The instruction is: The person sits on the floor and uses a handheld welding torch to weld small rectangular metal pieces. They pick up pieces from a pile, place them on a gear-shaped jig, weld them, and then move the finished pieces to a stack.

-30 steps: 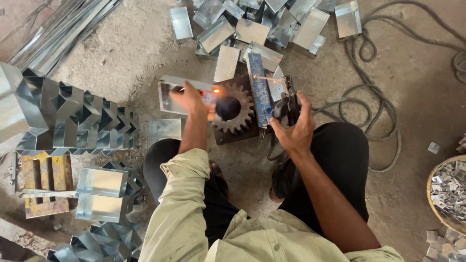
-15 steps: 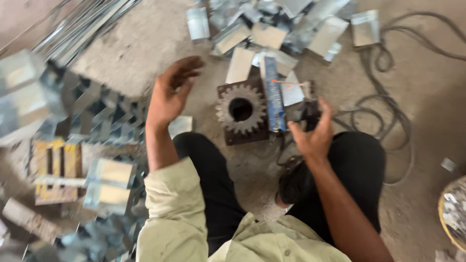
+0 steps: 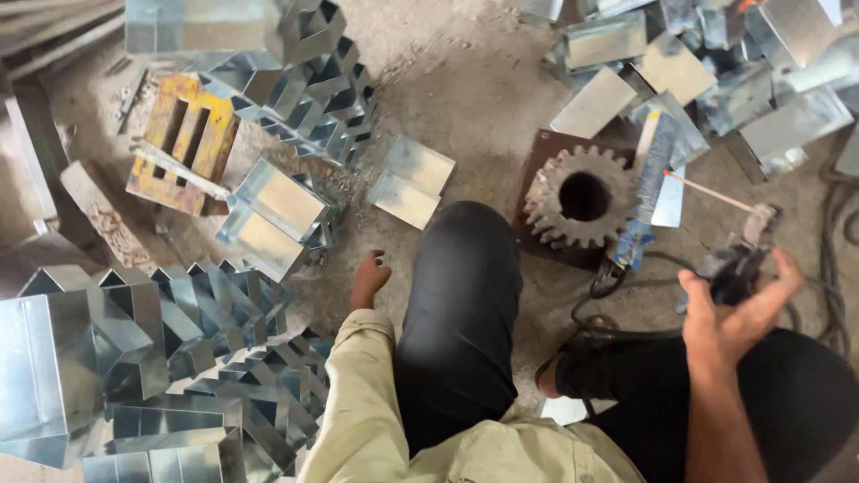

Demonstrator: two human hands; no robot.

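Right hand (image 3: 729, 313) gripping electrode holder (image 3: 738, 264), rod (image 3: 707, 190) pointing toward gear (image 3: 577, 197). Left hand (image 3: 369, 277) empty, loosely curled, reaching toward folded sheet pieces (image 3: 268, 219) on floor. Better picking by flat faces, avoiding sharp edges.

A toothed gear (image 3: 580, 197) lies on a flat plate (image 3: 542, 161) on the floor (image 3: 465, 80), just ahead of the person's knee (image 3: 465, 268). A file (image 3: 646, 183) rests at the gear's right side. Behind them is a heap of bent sheet-metal pieces (image 3: 707, 63). The right hand (image 3: 729, 313) holds an electrode holder (image 3: 738, 259) right of the gear. The left hand (image 3: 369, 277) hangs left of the knee, near stacked folded channels (image 3: 179, 358). A slotted block (image 3: 183, 143) lies farther left.
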